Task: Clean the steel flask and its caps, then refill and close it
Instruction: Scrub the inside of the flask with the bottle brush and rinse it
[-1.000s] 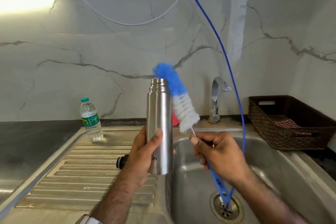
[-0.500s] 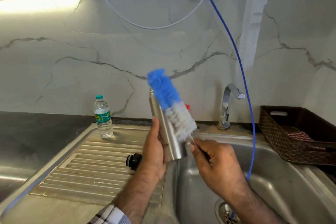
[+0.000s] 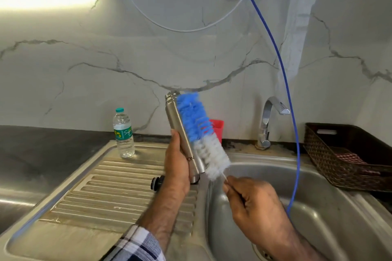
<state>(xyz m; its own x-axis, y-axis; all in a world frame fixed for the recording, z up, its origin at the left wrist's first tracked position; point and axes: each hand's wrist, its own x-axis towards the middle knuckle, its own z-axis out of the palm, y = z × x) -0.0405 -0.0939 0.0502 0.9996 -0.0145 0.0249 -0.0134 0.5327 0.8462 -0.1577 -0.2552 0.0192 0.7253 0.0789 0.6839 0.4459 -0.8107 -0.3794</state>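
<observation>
Brushed steel, soft bristle

The cylindrical brushed-steel flask [image 3: 182,133] looks satiny; the blue-and-white bottle brush [image 3: 201,133] fluffy; the ribbed stainless drainboard [image 3: 101,188] dull.

Bottle brush [image 3: 202,137] against held flask [image 3: 180,131]

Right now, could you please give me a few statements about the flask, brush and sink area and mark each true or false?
1. The left hand holds the steel flask. True.
2. The bottle brush is inside the flask. False: it lies against the outside.
3. The right hand holds the brush by its wire handle. True.
4. The plastic water bottle lies on its side in the basin. False: it stands upright on the drainboard.
5. The flask's mouth is capped. False: it is open.
</observation>
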